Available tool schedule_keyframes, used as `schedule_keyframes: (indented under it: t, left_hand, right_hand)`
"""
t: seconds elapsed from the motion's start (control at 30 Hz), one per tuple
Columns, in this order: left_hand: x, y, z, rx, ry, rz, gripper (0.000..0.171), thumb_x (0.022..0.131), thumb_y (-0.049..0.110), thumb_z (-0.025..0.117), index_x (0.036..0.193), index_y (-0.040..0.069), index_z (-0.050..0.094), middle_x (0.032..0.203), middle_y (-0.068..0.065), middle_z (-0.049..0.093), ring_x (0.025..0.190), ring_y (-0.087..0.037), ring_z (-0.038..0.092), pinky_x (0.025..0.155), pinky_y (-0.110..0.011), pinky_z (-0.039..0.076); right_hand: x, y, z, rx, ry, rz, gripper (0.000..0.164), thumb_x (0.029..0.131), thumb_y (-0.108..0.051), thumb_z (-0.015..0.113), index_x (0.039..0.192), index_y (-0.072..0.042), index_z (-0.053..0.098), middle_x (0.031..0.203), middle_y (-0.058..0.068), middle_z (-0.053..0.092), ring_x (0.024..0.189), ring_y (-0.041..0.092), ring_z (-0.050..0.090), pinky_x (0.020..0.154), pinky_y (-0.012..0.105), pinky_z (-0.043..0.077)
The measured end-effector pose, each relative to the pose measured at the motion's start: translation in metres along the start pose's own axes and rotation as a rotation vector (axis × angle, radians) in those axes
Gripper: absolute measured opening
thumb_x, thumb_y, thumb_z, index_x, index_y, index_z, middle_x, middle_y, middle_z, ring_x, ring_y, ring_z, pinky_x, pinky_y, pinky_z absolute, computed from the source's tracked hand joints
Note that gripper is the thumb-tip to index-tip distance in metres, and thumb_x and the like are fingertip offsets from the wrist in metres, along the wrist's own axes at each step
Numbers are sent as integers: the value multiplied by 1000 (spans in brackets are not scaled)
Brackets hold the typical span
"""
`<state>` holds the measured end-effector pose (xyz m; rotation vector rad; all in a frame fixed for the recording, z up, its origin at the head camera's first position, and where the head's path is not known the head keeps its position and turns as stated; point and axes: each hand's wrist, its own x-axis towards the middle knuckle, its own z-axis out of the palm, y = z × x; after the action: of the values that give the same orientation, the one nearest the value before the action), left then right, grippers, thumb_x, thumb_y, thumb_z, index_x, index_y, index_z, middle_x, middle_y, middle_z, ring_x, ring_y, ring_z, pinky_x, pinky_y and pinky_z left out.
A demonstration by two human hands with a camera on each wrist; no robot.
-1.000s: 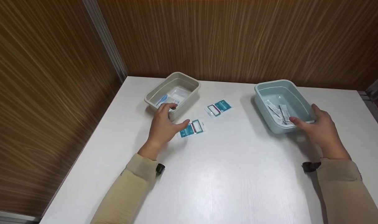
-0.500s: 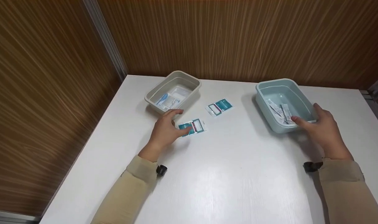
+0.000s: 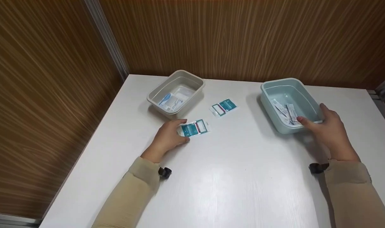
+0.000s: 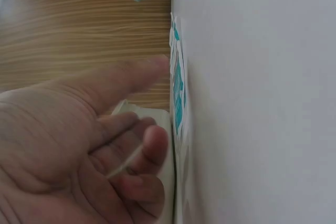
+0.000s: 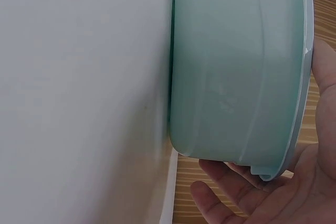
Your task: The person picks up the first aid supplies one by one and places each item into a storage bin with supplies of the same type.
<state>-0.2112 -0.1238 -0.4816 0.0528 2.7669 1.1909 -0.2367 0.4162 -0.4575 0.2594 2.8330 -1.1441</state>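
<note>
My left hand (image 3: 168,136) is at the near end of a flat teal-and-white packet (image 3: 194,128) lying on the table. Thumb and fingers stand apart on either side of it. In the left wrist view one fingertip (image 4: 160,64) is close to the packet's edge (image 4: 178,87); whether it touches cannot be told. At the right, a light blue plastic basin (image 3: 276,115) has its near right corner gripped by my right hand (image 3: 330,133). The thumb lies over its rim and the fingers are outside the wall. Several slim white packets (image 3: 282,110) lie inside.
A beige basin (image 3: 192,103) holding clear and blue-white packets (image 3: 175,101) stands behind my left hand. A second teal-and-white packet (image 3: 223,107) lies between the basins on the white table (image 3: 236,177). Wood-grain panels (image 3: 227,38) border the back and left.
My left hand has come back from the beige basin's near edge and down to the closer teal-and-white packet. The right hand keeps its hold on the light blue basin.
</note>
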Motion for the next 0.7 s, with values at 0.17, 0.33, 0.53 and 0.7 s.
schedule_keyframes:
  t: [0.17,0.33,0.53,0.7]
  left_hand:
    - [1,-3,1,35,-30,-73,83,91,14,95,165,13,59,168,-12,61,156,-34,58,135,-52,45]
    - [2,-2,1,32,-22,-79,79,90,15,96,161,12,62,165,-11,64,153,-34,60,134,-53,46]
    - [0,-2,3,40,-6,-59,76,89,15,97,158,11,65,163,-9,67,153,-34,60,134,-52,46]
    - [0,-3,4,36,0,-50,78,88,12,96,159,8,63,162,-10,67,150,-34,61,133,-51,47]
  right_hand:
    - [0,-1,0,-1,-1,8,127,102,-77,65,180,-11,-10,184,40,-1,168,68,13,133,87,14]
    - [-2,-1,-1,20,2,17,127,102,-76,66,180,-12,-10,185,39,-1,169,68,11,133,86,14]
    - [-2,0,1,-6,10,8,126,103,-75,65,180,-8,-8,183,42,1,167,69,14,133,86,16]
    - [2,0,1,-18,18,-3,127,102,-75,67,180,-6,-7,183,43,2,167,70,14,132,87,16]
